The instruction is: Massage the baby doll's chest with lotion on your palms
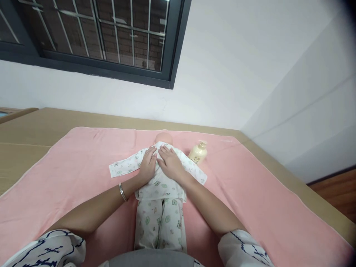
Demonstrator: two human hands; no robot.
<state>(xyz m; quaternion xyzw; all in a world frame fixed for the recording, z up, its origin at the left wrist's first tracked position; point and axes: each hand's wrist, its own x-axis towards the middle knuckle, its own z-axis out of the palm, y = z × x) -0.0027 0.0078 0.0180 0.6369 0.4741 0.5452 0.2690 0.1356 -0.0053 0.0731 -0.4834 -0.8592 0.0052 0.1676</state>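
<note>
A baby doll (164, 138) lies on a pink blanket (91, 155), dressed in a white printed top (160, 189) and matching trousers (171, 222). Its sleeves are spread out to both sides. My left hand (148, 165) rests flat on the left part of the top, near the shoulder, fingers stretched out. Beside it, my right hand (171, 163) lies flat on the upper right part of the top. Neither hand grips anything. The doll's face does not show. A pale yellow pump bottle (198, 152) leans close to the right sleeve.
Under the blanket is a wooden surface (69, 116) that meets a white wall (211, 74). Above its far edge is a dark-framed window (169, 55) with bars behind the glass. At the lower right, brown wood (339, 189) shows beyond the edge.
</note>
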